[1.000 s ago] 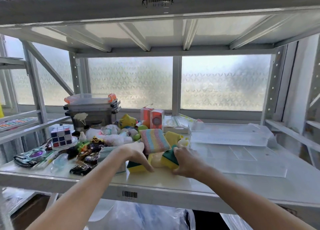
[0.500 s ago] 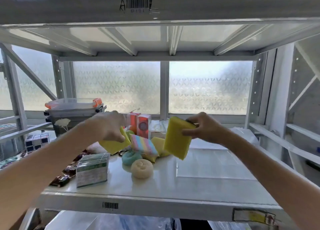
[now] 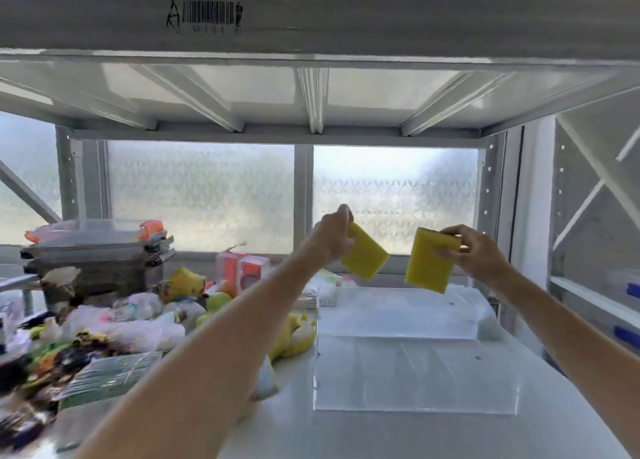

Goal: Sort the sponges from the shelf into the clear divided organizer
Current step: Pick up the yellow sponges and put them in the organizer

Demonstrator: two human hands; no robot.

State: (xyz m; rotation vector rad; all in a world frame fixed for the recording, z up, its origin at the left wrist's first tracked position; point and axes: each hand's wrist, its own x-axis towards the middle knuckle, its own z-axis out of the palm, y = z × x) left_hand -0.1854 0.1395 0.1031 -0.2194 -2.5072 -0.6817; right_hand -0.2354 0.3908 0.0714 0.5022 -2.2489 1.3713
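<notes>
My left hand (image 3: 331,240) grips a yellow sponge (image 3: 365,258) by its top corner, and the sponge hangs tilted. To its right, my right hand (image 3: 476,254) pinches a second yellow sponge (image 3: 428,262) by its upper edge. Both sponges hang in the air above the far end of the clear divided organizer (image 3: 415,408), which sits on the white shelf (image 3: 398,438) at the right. Thin clear dividers show faintly inside it. More sponges lie in the pile left of the organizer, partly hidden behind my left forearm.
A heap of toys, plush figures and wrapped packs (image 3: 114,330) fills the shelf's left half. Stacked lidded boxes (image 3: 97,251) stand at the back left, and small pink boxes (image 3: 244,268) by the window. The upper shelf beam (image 3: 311,22) runs close overhead.
Both hands picked the sponges up off the shelf, lifted them and carried them to the right, over the organizer. My view has swung right and closer to the organizer.
</notes>
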